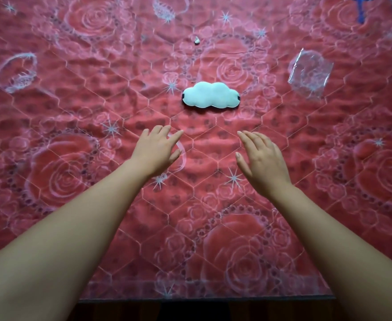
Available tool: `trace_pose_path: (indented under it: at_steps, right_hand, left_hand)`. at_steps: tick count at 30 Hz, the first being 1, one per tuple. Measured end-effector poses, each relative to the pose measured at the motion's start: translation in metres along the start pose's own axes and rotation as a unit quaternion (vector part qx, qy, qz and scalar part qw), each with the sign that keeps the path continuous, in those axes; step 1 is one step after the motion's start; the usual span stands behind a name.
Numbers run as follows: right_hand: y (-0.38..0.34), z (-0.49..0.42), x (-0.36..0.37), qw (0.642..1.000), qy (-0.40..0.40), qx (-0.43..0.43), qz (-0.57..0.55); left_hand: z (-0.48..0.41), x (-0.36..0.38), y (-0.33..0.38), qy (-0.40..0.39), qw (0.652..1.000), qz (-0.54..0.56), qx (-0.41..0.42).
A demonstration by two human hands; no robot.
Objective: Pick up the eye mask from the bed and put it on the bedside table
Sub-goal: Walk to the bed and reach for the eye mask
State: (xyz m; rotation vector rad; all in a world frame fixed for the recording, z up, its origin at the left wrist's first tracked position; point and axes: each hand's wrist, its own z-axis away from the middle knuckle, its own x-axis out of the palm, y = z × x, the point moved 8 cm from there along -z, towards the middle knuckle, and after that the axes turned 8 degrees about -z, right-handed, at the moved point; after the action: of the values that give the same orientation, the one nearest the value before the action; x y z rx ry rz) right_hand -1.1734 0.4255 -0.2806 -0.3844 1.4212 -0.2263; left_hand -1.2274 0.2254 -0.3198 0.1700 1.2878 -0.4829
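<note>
Mid-bed, slightly right of centre: pale mint cloud-shaped padded fabric eye mask [210,95], lying flat face-up w/ dark strap ends poking out at both sides. Strap itself prob tucked under, can't confirm. Sits on red quilted bedspread w/ rose print [74,181], nothing touching it, so easy top-down or edge pinch.

Left hand [156,152] and right hand [263,162] both near side of mask, apart from it, palms down over the quilt. Fingers loosely spread, relaxed, both empty; no grip formed. They flank the mask's width, looks like setup for a two-hand reach, tho one would do for sth this light.

Further out: crumpled clear plastic wrapper [308,74] right of mask, well apart. Small whitish scrap [197,40] beyond. Blue object [359,5] at top right, cut off, unclear what.

Bedside table not in view. Pick not started.
</note>
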Motion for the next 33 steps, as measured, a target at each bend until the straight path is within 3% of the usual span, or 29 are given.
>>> trace_pose_path:
  at_steps: [12,17,24,33]
  right_hand:
    - [0.06,-0.085,0.059,0.995,0.016,0.05,-0.082]
    - [0.081,-0.114,0.085,0.983,0.007,0.099,-0.154]
    - [0.105,-0.141,0.106,0.926,0.051,0.221,-0.3]
    - [0.13,-0.183,0.113,0.885,0.1,0.311,-0.331]
  left_hand:
    - [-0.094,0.116,-0.009,-0.1,0.982,0.099,-0.129]
    - [-0.108,0.145,-0.011,-0.145,0.975,0.107,-0.131]
    - [-0.109,0.164,-0.009,-0.145,0.971,0.127,-0.138]
    - [-0.113,0.177,-0.009,-0.154,0.971,0.109,-0.147]
